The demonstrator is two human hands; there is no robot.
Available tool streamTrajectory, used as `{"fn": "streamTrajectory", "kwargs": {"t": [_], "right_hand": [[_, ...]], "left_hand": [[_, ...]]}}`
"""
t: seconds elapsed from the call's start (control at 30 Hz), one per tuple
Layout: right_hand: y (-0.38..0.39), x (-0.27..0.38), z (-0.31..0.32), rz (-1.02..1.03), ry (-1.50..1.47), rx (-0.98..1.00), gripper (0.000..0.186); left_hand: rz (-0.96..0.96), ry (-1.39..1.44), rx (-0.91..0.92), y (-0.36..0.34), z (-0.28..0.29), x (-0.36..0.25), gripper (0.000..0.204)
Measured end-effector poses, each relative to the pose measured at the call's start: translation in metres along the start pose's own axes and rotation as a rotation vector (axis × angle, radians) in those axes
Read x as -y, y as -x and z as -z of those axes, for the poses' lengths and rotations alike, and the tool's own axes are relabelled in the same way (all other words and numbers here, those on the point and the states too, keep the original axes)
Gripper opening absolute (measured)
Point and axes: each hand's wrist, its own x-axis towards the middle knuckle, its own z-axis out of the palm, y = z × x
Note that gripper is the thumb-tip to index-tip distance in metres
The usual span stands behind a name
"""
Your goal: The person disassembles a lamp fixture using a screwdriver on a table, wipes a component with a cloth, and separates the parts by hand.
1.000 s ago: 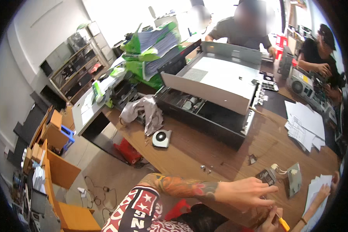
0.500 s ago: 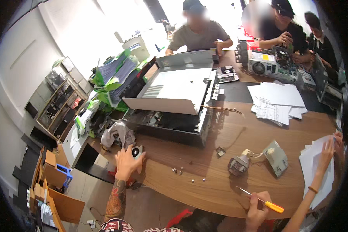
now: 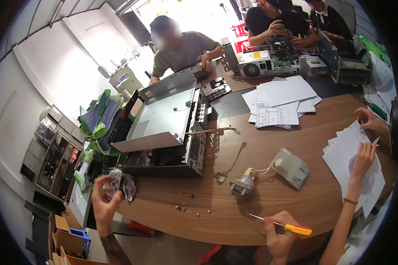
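My left hand (image 3: 103,204) is raised at the table's left edge, fingers curled round a small grey and black lens part (image 3: 117,180), partly hidden by the fingers. Close behind it lies a crumpled grey plastic bag (image 3: 129,187). At the table's front edge my right hand (image 3: 278,235) grips a screwdriver (image 3: 298,229) with a yellow and red handle, its thin shaft pointing left. Beyond its tip sits a lamp bulb unit (image 3: 242,185), wired to a flat greyish housing (image 3: 289,168). Several small screws (image 3: 180,208) are scattered between my hands.
A large open device casing (image 3: 163,161) with a tilted metal cover (image 3: 163,117) stands at the far left. White papers (image 3: 287,95) lie beyond the lamp. On the right a co-worker's hands (image 3: 362,159) rest on more sheets. Other people sit behind opened computer parts (image 3: 261,64).
My left hand has lifted and turned with the lens part, now near the plastic bag. My right hand still holds the screwdriver. The whole view has swung to the right.
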Motion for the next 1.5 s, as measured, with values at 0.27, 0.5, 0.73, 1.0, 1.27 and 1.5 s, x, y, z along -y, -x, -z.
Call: {"fn": "streamTrajectory", "kwargs": {"t": [0.27,0.5,0.73,1.0,1.27,1.5], "right_hand": [[-0.001,0.007,0.003,-0.047,0.002,-0.013,0.017],[0.003,0.014,0.002,0.069,-0.031,-0.038,0.017],[0.002,0.011,0.002,0.002,-0.035,0.021,0.011],[-0.002,0.016,0.004,-0.041,-0.044,0.032,0.011],[-0.006,0.011,0.002,-0.076,0.017,-0.012,0.015],[-0.004,0.003,0.0,-0.033,0.008,-0.043,0.013]], "left_hand": [[-0.996,-0.452,-0.129,-0.167,-0.113,-0.098,0.05],[-1.018,-0.693,-0.122,-0.299,-0.198,-0.064,0.068],[-0.9,-0.628,-0.159,-0.328,-0.214,-0.06,0.073],[-1.044,-0.638,-0.213,-0.334,-0.214,-0.039,0.06],[-0.937,-0.725,-0.204,-0.33,-0.212,-0.056,0.059],[-1.049,-0.071,-0.056,-0.182,-0.19,-0.12,0.022]]}}
